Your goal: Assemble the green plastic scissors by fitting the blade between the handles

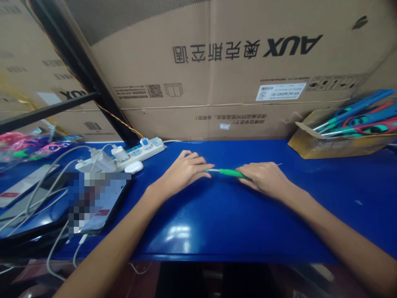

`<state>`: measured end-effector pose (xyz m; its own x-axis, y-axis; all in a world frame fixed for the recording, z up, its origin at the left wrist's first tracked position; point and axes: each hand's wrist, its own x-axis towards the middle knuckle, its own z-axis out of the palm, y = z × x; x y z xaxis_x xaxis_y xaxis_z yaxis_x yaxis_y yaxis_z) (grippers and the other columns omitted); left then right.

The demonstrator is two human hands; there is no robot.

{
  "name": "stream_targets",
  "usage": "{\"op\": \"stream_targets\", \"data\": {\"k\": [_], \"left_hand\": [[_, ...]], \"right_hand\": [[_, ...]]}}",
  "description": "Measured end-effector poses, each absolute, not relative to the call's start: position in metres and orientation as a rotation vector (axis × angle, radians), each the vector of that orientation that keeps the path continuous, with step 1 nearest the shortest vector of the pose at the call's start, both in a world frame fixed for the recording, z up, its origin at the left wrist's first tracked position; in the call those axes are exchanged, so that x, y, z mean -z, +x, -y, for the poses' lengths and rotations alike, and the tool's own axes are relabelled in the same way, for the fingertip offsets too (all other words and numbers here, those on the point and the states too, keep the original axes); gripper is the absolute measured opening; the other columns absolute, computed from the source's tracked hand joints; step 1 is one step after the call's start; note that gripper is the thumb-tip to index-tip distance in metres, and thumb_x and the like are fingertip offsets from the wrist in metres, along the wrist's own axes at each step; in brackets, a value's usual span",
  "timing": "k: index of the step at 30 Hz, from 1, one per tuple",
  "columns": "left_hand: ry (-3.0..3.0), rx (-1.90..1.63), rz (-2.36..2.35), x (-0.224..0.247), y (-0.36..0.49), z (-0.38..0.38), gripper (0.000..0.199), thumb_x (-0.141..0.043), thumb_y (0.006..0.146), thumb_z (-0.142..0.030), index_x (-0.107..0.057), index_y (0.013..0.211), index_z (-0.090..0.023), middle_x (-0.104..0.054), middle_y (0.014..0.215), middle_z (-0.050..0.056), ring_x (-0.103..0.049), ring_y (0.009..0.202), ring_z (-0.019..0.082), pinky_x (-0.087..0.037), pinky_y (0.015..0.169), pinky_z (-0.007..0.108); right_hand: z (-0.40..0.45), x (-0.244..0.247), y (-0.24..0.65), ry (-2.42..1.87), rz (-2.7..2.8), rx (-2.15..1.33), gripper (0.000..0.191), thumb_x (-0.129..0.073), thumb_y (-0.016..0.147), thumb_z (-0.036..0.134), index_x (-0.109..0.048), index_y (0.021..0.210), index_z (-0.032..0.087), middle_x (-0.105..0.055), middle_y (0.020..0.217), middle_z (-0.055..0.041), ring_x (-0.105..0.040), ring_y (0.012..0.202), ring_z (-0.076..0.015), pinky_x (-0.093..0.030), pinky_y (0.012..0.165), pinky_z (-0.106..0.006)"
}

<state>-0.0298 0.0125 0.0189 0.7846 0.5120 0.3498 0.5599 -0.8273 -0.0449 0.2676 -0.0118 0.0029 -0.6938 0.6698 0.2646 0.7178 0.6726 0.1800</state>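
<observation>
Over the blue tabletop, a long-nosed lighter (230,172) with a green body and a metal tube is held level between my two hands. My left hand (186,170) pinches the tube end, its fingers covering the tip. Around the green handle end my right hand (266,178) is closed, hiding most of the grip. A cardboard tray (328,147) to the right holds several more lighters (356,118) in blue, red and green.
A large cardboard carton (217,82) walls off the back of the blue table (211,219). On the left lie a power strip (139,154) with chargers, a white earbud case (134,167), a tablet (105,207), a phone (27,182) and loose cables. A dark metal frame (105,103) stands behind.
</observation>
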Motion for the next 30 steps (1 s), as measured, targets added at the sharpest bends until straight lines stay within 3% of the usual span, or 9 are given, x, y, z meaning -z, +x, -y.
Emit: {"op": "stream_targets", "data": {"k": [4, 11, 18, 22, 27, 30], "left_hand": [[-2.871, 0.523, 0.794, -0.017, -0.01, 0.002, 0.036, -0.047, 0.104, -0.04, -0.063, 0.125, -0.017, -0.074, 0.109, 0.006, -0.061, 0.097, 0.019, -0.034, 0.097, 0.037], [-2.927, 0.54, 0.692, -0.009, 0.0, 0.009, 0.034, -0.041, 0.106, -0.035, -0.065, 0.118, -0.014, -0.074, 0.099, 0.008, -0.062, 0.091, 0.019, -0.041, 0.094, 0.038], [-2.859, 0.762, 0.696, -0.003, 0.006, 0.014, 0.04, -0.041, 0.106, -0.03, -0.048, 0.139, -0.009, -0.069, 0.089, 0.007, -0.062, 0.085, 0.018, -0.044, 0.107, 0.046], [-2.842, 0.701, 0.73, 0.002, 0.007, 0.01, 0.038, -0.043, 0.106, -0.031, -0.051, 0.136, -0.009, -0.071, 0.092, 0.008, -0.064, 0.088, 0.019, -0.041, 0.11, 0.048], [-2.835, 0.554, 0.826, 0.011, 0.004, -0.002, 0.032, -0.043, 0.106, -0.034, -0.065, 0.121, -0.015, -0.072, 0.096, 0.006, -0.063, 0.093, 0.02, -0.04, 0.101, 0.042], [-2.857, 0.508, 0.855, 0.012, -0.001, -0.005, 0.035, -0.041, 0.107, -0.035, -0.064, 0.126, -0.018, -0.071, 0.097, 0.006, -0.061, 0.094, 0.02, -0.04, 0.091, 0.037]], "right_hand": [[0.02, -0.004, 0.26, -1.069, 2.751, 0.366, 0.024, -0.048, 0.102, 0.032, -0.068, 0.101, 0.019, -0.075, 0.088, -0.0068, -0.067, 0.072, -0.0201, -0.035, 0.058, -0.03], [0.026, -0.003, 0.257, -1.032, 2.781, 0.219, 0.03, -0.041, 0.105, 0.032, -0.067, 0.096, 0.018, -0.071, 0.079, -0.006, -0.063, 0.066, -0.0184, -0.036, 0.057, -0.031], [0.03, -0.006, 0.259, -1.014, 2.785, 0.278, 0.039, -0.032, 0.108, 0.033, -0.066, 0.098, 0.016, -0.071, 0.08, -0.0074, -0.062, 0.068, -0.019, -0.036, 0.06, -0.032], [0.025, -0.001, 0.253, -1.047, 2.801, 0.343, 0.042, -0.032, 0.108, 0.036, -0.066, 0.093, 0.016, -0.07, 0.078, -0.0077, -0.061, 0.066, -0.0187, -0.036, 0.06, -0.031], [0.017, -0.004, 0.241, -1.211, 2.746, 0.259, 0.053, -0.044, 0.099, 0.061, -0.069, 0.1, 0.015, -0.072, 0.083, -0.0091, -0.067, 0.077, -0.0252, -0.043, 0.062, -0.033], [0.025, -0.022, 0.26, -1.303, 2.536, 0.311, 0.054, -0.039, 0.101, 0.06, -0.069, 0.115, 0.017, -0.075, 0.104, -0.0118, -0.07, 0.093, -0.0274, -0.049, 0.074, -0.035]]}}
